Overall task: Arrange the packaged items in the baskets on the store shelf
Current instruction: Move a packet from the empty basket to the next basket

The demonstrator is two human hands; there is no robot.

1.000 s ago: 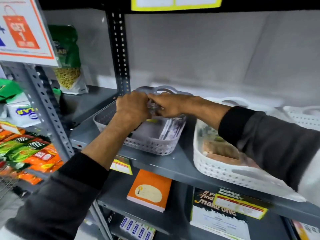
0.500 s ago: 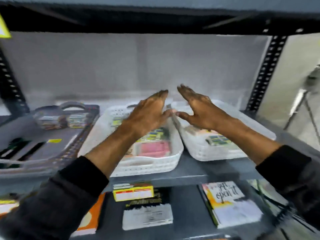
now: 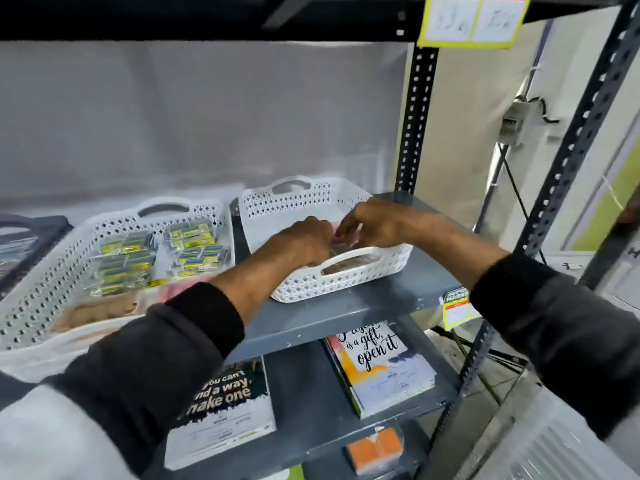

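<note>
Both of my hands are down inside the right white basket (image 3: 346, 289) on the grey shelf (image 3: 346, 315). My left hand (image 3: 304, 239) is curled knuckles-up over the basket's contents. My right hand (image 3: 369, 223) meets it from the right, fingertips pinched on a pink packet (image 3: 336, 236) that shows between the two hands. More packets show dimly through the basket's front handle slot. The middle white basket (image 3: 34, 299) holds several yellow-and-blue packets (image 3: 124, 258), a pink packet (image 3: 180, 289) and a brown one (image 3: 93, 311).
A dark grey basket (image 3: 31, 237) stands at the far left. A perforated upright post (image 3: 414, 116) rises just right of the right basket. Notebooks (image 3: 381, 365) and an orange item (image 3: 374, 448) lie on lower shelves. A yellow price tag (image 3: 457, 308) hangs at the shelf's right corner.
My view swung right from the dark grey basket to the white ones. Both hands left the grey basket, hovered open over the white baskets, and now reach into the right one.
</note>
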